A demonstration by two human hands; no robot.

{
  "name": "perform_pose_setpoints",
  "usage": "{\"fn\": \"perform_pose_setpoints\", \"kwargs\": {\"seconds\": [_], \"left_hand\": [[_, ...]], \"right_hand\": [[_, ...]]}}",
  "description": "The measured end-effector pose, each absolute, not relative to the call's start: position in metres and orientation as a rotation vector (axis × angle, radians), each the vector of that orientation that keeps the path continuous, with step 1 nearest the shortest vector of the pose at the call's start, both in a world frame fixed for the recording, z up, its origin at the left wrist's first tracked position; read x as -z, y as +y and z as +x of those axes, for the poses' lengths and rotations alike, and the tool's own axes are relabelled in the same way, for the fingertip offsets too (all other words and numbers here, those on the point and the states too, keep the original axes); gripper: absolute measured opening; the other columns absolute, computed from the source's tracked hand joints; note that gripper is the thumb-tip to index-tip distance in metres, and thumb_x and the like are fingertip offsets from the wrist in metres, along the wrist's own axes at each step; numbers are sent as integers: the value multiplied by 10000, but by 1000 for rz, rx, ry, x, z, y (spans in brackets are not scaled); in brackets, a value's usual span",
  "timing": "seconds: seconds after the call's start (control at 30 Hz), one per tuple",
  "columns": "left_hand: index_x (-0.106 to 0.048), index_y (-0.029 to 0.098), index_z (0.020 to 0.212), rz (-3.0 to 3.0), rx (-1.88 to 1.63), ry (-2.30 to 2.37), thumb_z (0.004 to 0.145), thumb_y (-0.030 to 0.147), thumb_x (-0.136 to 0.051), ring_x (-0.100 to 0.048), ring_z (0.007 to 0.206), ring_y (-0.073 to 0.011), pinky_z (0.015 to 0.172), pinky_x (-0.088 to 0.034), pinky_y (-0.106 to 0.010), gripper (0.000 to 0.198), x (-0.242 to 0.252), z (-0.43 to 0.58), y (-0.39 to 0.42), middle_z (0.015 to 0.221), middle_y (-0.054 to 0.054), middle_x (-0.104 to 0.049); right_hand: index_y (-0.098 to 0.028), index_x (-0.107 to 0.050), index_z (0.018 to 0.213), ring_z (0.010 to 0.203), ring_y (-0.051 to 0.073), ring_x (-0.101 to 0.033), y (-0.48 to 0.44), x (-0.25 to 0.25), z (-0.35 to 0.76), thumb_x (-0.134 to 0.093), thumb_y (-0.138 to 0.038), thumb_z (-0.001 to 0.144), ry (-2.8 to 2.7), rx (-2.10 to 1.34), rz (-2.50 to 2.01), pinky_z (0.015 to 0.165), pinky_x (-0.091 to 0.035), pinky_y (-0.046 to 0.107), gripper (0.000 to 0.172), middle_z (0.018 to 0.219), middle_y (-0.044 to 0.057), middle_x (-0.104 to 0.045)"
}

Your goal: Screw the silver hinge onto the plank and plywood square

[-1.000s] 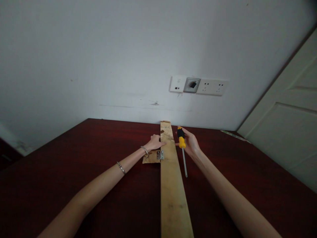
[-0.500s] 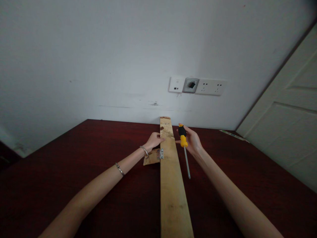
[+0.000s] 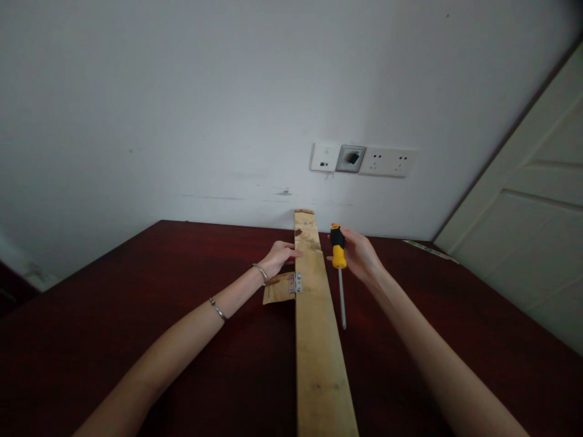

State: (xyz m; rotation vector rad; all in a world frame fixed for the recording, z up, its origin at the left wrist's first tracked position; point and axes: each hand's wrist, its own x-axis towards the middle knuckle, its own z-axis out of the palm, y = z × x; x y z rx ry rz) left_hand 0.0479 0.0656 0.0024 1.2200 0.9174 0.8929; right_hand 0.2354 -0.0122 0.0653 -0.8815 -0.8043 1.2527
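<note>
A long wooden plank (image 3: 319, 340) runs from the near edge of the view toward the wall. At its left side a small metal hinge (image 3: 295, 282) joins it to a short wood piece (image 3: 277, 290). My left hand (image 3: 279, 258) grips the plank's left edge just beyond the hinge, fingertips on its top. To the right of the plank my right hand (image 3: 357, 250) is closed around a screwdriver (image 3: 338, 258) with a yellow and black handle. Its shaft points down toward me, apart from the hinge.
The dark red tabletop (image 3: 204, 364) meets a white wall (image 3: 204, 109). Wall sockets (image 3: 387, 162) sit above the table's back edge, one with a black plug (image 3: 353, 158). A thin strip (image 3: 428, 249) lies at the back right, near a white panelled door (image 3: 537, 230).
My right hand has moved slightly right, away from the plank's edge. The screwdriver's shaft has swung a little left and hangs more upright. My left hand stays on the plank.
</note>
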Motion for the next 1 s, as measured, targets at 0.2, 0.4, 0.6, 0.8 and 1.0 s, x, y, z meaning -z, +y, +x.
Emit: {"fn": "perform_pose_setpoints", "kwargs": {"seconds": [0.2, 0.4, 0.6, 0.8, 1.0], "left_hand": [[-723, 93, 774, 1141, -878, 882, 533, 152, -812, -644, 738, -164, 755, -481, -302, 264, -3, 49, 64, 835, -91, -717], [-729, 105, 800, 1125, -863, 864, 526, 146, -820, -647, 768, -175, 754, -489, -309, 292, -3, 47, 66, 871, -93, -720], [-725, 97, 791, 1108, -857, 851, 528, 142, -816, -651, 768, -175, 755, -489, -301, 283, -2, 47, 66, 891, -105, -722], [-715, 87, 778, 1063, -868, 879, 516, 91, -786, -641, 689, -155, 703, -482, -279, 271, -1, 44, 72, 826, -88, -717], [-699, 80, 769, 1033, -878, 874, 530, 39, -745, -645, 682, -153, 686, -490, -260, 247, 2, 42, 77, 826, -90, -711]], "right_hand": [[-255, -636, 1027, 652, 123, -575, -25, -95, 243, -729, -393, 712, -984, -997, -879, 598, -562, 333, 356, 817, -20, -603], [-287, -624, 1105, 769, 134, -610, -38, -114, 234, -723, -423, 733, -1201, -433, -844, 554, -551, 237, 408, 945, 8, -590], [-301, -597, 1193, 863, 162, -606, -44, -122, 223, -642, -391, 825, -1356, -27, -770, 656, -567, 286, 381, 1080, 41, -605], [-310, -589, 1231, 860, 160, -592, -50, -126, 203, -621, -372, 853, -1482, 99, -726, 609, -548, 252, 384, 1118, 51, -611], [-330, -583, 1242, 895, 158, -585, -49, -120, 190, -610, -292, 868, -1574, 79, -664, 631, -560, 246, 377, 1094, 32, -618]]}}
